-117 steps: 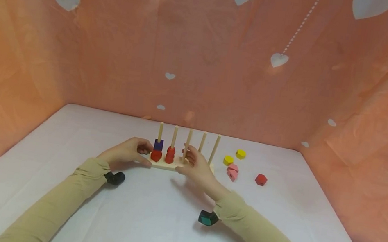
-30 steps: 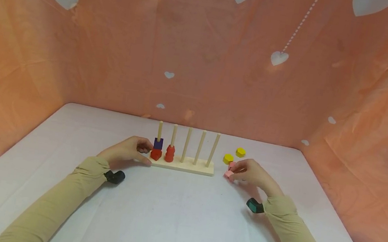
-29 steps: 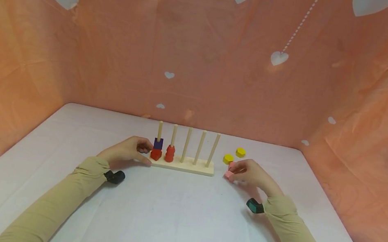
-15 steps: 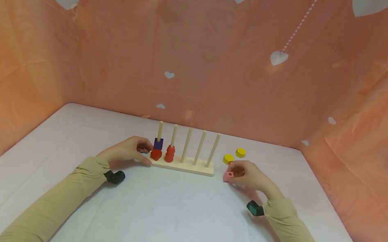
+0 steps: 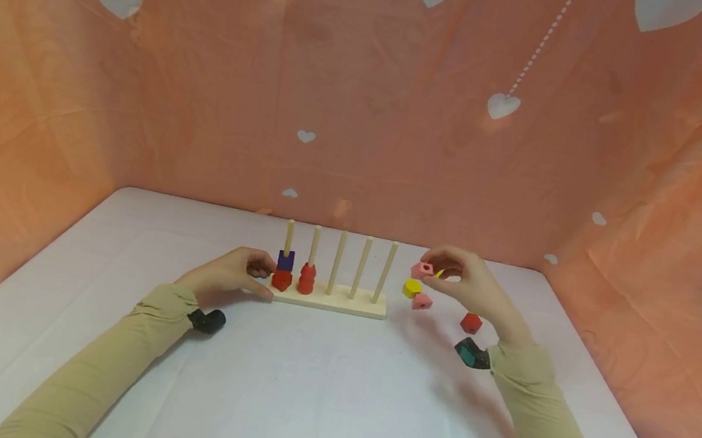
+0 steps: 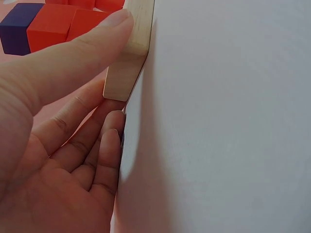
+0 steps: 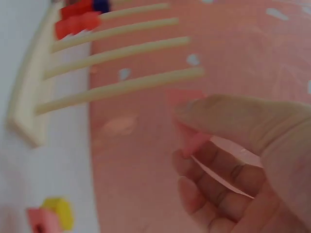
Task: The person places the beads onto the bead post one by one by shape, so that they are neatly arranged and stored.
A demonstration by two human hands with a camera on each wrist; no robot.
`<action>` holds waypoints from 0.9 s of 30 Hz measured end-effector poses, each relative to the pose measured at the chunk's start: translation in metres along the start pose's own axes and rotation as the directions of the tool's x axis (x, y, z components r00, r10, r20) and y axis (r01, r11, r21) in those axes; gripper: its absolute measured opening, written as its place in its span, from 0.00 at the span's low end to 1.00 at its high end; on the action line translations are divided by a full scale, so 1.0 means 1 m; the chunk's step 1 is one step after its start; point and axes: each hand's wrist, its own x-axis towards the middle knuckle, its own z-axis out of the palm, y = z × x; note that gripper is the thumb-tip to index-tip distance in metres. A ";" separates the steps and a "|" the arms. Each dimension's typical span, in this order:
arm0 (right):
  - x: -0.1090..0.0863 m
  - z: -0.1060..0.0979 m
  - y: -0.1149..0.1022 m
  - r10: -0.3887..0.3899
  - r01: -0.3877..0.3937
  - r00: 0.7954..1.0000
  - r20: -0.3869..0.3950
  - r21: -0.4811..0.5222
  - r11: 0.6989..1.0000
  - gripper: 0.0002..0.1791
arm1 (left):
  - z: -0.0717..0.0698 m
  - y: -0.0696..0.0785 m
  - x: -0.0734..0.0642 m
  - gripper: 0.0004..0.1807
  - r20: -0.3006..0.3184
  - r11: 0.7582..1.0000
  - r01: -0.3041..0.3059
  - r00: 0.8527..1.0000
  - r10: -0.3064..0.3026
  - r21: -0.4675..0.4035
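Note:
A wooden peg stand (image 5: 333, 300) with several upright pegs stands on the table. My left hand (image 5: 225, 275) grips its left end, thumb along the front and fingers behind, as the left wrist view shows. The leftmost peg carries a blue block (image 5: 286, 261) above red ones (image 5: 281, 281); red rounded beads (image 5: 306, 279) are stacked on the peg beside it. To the right of the stand, my right hand (image 5: 475, 285) pinches a pink bead (image 5: 422, 269) with a hole through it, raised off the table. The three pegs on the right are bare.
Below the right hand lie a yellow hexagonal bead (image 5: 411, 288), another pink bead (image 5: 422, 302) and a red bead (image 5: 471, 323). A second yellow bead (image 5: 439, 273) is mostly hidden behind the fingers. Pink cloth (image 5: 367, 101) hangs around the white table (image 5: 300, 391).
My right hand went from the stand to the loose beads, took hold of one pink bead and lifted it up and away from the table. The left hand stays at the stand's end.

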 end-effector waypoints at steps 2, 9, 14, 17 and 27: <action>0.006 -0.001 -0.009 0.012 -0.011 0.999 -0.035 0.044 0.999 0.16 | 0.000 0.001 -0.001 0.27 0.001 1.000 -0.002 1.000 0.002 -0.005; 0.030 0.020 -0.048 -0.039 0.068 0.988 -0.147 0.203 0.977 0.16 | 0.000 0.000 -0.002 0.27 0.006 0.998 0.034 0.999 -0.034 -0.044; 0.044 0.038 -0.072 -0.132 0.171 0.976 -0.171 0.243 0.955 0.16 | 0.000 -0.001 0.000 0.28 0.008 0.998 0.040 0.999 -0.039 -0.048; 0.048 0.044 -0.088 -0.154 0.191 0.975 -0.163 0.247 0.950 0.16 | -0.001 0.000 0.001 0.28 0.008 0.998 0.044 0.999 -0.044 -0.051; 0.063 0.065 -0.096 -0.174 0.203 0.975 -0.135 0.247 0.947 0.16 | -0.001 -0.003 0.002 0.27 0.023 0.998 0.021 1.000 -0.020 -0.053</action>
